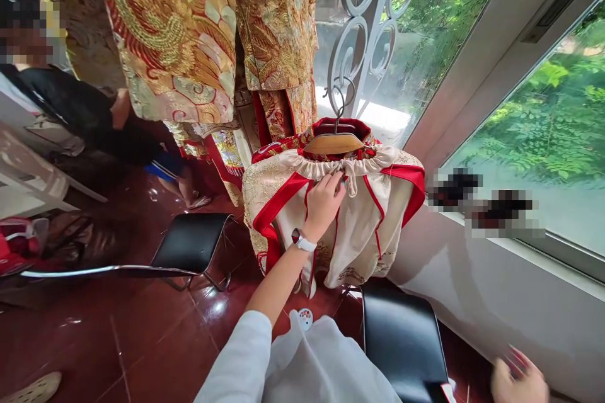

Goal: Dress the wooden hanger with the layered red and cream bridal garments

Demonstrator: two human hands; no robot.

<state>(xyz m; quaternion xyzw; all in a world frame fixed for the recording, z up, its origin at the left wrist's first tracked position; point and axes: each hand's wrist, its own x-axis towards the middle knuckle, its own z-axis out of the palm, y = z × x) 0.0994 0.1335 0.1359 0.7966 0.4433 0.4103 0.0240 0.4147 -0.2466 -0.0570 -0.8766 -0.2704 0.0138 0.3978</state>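
A cream garment with red trim (359, 227) hangs on a wooden hanger (333, 143), whose metal hook catches on a curled iron grille (363, 44). My left hand (324, 201), with a watch on the wrist, reaches up to the garment's gathered cream band (312, 167). Its fingers are curled and pinch the fabric near a small tie. My right hand (517, 381) is low at the bottom right, near the white wall and beside a black chair seat (404, 340). It is blurred, it holds nothing I can make out, and its fingers are unclear.
Gold and red embroidered robes (189, 31) hang at the upper left. A second black chair (191, 242) stands on the glossy red floor. Another person in dark clothes (80, 113) sits at the left. A window ledge (520, 245) runs along the right.
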